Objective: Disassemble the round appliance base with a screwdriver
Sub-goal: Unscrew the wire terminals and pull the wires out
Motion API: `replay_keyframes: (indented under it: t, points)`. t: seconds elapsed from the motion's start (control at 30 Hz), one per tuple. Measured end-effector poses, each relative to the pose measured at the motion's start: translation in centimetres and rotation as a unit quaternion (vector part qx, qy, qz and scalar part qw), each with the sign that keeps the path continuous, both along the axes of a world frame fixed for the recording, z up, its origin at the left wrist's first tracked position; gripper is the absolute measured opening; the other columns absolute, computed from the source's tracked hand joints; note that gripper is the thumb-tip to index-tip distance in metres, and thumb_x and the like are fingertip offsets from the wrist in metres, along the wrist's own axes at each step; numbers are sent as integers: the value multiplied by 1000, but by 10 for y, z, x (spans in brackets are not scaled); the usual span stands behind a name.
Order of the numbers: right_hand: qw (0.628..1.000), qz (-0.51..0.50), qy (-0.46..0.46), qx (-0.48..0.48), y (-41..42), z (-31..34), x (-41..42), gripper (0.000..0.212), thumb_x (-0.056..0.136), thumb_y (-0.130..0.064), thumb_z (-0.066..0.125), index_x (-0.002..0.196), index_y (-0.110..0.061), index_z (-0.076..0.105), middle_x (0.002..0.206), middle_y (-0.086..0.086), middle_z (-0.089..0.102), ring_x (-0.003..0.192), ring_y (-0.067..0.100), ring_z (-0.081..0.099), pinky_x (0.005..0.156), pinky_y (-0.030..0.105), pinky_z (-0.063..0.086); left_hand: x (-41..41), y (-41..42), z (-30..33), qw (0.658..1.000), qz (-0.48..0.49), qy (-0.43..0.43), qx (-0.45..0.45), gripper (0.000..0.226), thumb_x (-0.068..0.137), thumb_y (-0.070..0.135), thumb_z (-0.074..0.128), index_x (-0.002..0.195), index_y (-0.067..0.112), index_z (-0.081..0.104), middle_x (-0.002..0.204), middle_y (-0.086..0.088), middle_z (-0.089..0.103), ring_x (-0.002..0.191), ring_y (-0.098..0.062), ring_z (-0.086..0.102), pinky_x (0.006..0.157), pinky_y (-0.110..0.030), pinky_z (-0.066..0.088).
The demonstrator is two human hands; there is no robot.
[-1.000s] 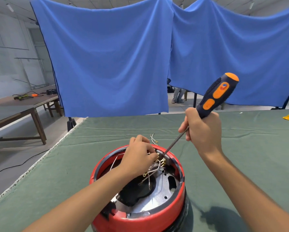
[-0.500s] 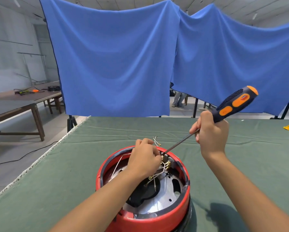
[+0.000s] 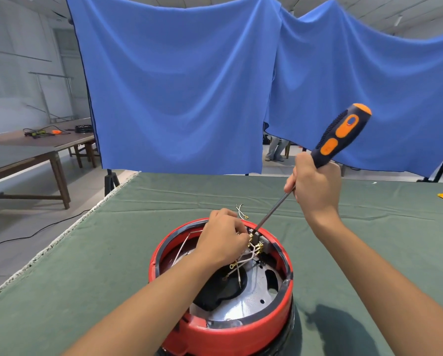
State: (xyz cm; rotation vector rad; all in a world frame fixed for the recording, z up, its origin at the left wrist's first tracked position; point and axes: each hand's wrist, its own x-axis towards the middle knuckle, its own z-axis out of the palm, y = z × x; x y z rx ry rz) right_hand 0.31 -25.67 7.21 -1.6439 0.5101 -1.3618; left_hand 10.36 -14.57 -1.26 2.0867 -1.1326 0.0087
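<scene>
From the head camera, the red round appliance base [image 3: 223, 327] sits open on the green table cover [image 3: 86, 265], near its front edge. The right hand [image 3: 315, 187] grips the screwdriver [image 3: 328, 147], tip down at a grey terminal block [image 3: 262, 240]. The left hand [image 3: 221, 241] curls over the white wires [image 3: 243, 260], apparently pinching them.
</scene>
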Motion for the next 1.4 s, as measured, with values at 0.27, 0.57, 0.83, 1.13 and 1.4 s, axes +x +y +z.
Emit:
replay_keyframes:
  t: [0.27,0.57,0.83,1.13,1.4]
  points:
    - [997,-25,76,-15,-9,15,28,35,78,-26,45,51,-5,45,32,-3,45,32,4,38,33,12,30,0,1,0,1000,-3,12,1,16,85,15,58,82,13,74,122,0,52,122,-13,34,92,-25,29]
    - [990,-23,75,119,-47,10,47,24,82,-27,47,62,-14,46,30,-6,45,32,9,40,44,24,29,1,0,0,1000,-6,24,2,15,85,15,59,79,14,73,121,2,51,121,-11,33,94,-25,29]
    - [1000,6,-12,19,-15,1,12,40,75,-23,46,36,-17,43,33,-3,42,35,11,39,39,19,33,1,0,2,1000,-7,15,8,16,86,16,58,84,13,74,121,1,51,120,-13,33,97,-29,32]
    - [971,0,8,-238,45,-5,6,46,69,-31,39,49,10,38,44,28,40,45,43,42,44,49,40,0,1,2,1000,-3,21,14,17,84,14,57,82,12,73,118,0,52,120,-16,34,102,-35,34]
    - [975,-22,7,-222,46,-3,14,35,72,-22,46,50,-1,28,43,17,29,44,28,27,41,40,32,0,2,2,1000,-3,25,16,18,83,15,57,82,13,74,117,1,52,119,-16,34,101,-34,35]
